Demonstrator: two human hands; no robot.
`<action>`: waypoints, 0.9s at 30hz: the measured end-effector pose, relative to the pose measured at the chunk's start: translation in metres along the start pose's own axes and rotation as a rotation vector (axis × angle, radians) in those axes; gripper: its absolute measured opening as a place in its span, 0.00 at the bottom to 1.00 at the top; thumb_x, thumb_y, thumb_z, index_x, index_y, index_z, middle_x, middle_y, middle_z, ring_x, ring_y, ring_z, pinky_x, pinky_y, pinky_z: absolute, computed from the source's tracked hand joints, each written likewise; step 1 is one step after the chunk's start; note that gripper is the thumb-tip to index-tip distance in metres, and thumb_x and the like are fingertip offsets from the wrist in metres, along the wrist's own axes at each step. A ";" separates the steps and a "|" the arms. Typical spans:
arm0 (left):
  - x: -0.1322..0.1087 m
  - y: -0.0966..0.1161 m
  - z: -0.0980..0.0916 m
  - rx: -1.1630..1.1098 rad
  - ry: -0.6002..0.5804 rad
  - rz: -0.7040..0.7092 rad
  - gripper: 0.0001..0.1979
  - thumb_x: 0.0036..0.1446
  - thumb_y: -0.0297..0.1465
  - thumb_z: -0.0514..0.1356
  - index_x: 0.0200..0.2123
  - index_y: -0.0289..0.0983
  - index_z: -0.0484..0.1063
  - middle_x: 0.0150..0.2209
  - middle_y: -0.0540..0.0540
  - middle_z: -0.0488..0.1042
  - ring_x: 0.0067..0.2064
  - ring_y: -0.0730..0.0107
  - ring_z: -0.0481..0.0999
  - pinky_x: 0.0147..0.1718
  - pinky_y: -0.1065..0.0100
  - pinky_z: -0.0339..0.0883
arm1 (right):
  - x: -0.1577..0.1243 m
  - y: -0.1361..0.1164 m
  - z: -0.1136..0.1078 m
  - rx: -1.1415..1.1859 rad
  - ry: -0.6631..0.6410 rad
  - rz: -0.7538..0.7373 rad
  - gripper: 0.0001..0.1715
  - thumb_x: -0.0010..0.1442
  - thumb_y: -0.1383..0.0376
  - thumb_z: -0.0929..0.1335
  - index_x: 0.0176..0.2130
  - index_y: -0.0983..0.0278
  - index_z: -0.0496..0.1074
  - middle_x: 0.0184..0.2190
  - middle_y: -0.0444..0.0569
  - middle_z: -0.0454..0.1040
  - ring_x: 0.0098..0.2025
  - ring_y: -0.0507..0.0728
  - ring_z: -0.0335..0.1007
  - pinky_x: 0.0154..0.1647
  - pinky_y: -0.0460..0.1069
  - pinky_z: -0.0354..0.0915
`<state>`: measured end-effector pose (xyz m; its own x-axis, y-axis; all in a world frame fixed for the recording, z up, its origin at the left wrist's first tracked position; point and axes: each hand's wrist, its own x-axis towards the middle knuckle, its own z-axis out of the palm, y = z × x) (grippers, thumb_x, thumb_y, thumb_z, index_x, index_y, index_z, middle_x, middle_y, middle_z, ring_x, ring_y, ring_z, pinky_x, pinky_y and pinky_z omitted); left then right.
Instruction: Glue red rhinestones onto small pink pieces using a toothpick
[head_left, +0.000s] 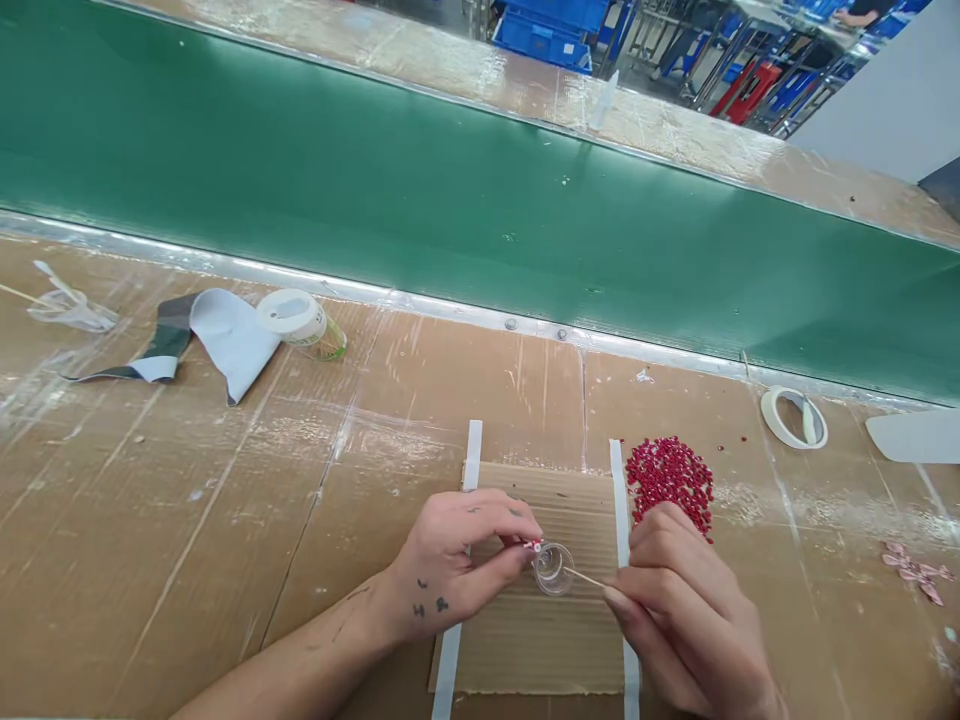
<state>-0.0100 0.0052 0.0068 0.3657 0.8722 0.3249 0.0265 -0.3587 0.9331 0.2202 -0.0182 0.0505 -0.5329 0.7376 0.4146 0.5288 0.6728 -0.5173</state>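
One small clear plastic cup (553, 570) sits between the left hand (454, 565) and the right hand (686, 610), over the upper middle of a corrugated cardboard sheet (532, 640). Left hand: closed to a pinch, fingertips at the cup's left side, holding a tiny red-and-white piece (534, 546) against or just beside the rim. Whether that hand also grips the cup cannot be told. Right hand: fingers curled and gripping a thin wooden stick (585, 576). The stick's long axis runs nearly level across the view, its tip pointing left toward the cup and reaching the cup's right side; its other end is hidden by the fingers. The tiny piece is nearer the left hand, the stick's tip lies opposite it across the cup, and the cup sits about midway between the hands.

Surroundings: a loose heap of red beads (670, 485) lies just beyond the right hand, beside a white tape strip (619, 500). A second strip (471, 455) edges the sheet's left side. A tape ring (793, 418) and pink pieces (915, 572) lie further right; a green conveyor belt (480, 200) runs along the far side.
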 end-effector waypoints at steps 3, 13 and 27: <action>0.000 0.002 0.002 0.034 -0.034 0.026 0.06 0.62 0.23 0.62 0.36 0.36 0.79 0.33 0.44 0.82 0.32 0.70 0.81 0.33 0.73 0.76 | 0.007 -0.016 -0.011 0.020 0.093 0.053 0.11 0.60 0.78 0.66 0.39 0.64 0.69 0.27 0.45 0.66 0.31 0.55 0.61 0.32 0.54 0.62; -0.007 0.005 0.012 0.081 0.005 0.134 0.06 0.61 0.21 0.62 0.38 0.34 0.78 0.33 0.45 0.79 0.31 0.72 0.76 0.34 0.71 0.73 | 0.016 -0.024 -0.006 0.048 0.104 0.031 0.11 0.57 0.81 0.66 0.36 0.68 0.71 0.28 0.46 0.65 0.32 0.53 0.60 0.31 0.53 0.60; -0.008 0.004 0.013 0.087 -0.002 0.136 0.06 0.61 0.21 0.62 0.38 0.35 0.77 0.33 0.45 0.79 0.32 0.71 0.76 0.34 0.70 0.72 | 0.016 -0.025 -0.005 0.057 0.096 0.053 0.10 0.57 0.81 0.66 0.35 0.68 0.71 0.28 0.46 0.64 0.32 0.53 0.59 0.32 0.53 0.61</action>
<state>-0.0008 -0.0069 0.0059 0.3737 0.8130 0.4466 0.0567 -0.5005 0.8639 0.2018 -0.0233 0.0739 -0.4378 0.7761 0.4538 0.5149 0.6302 -0.5811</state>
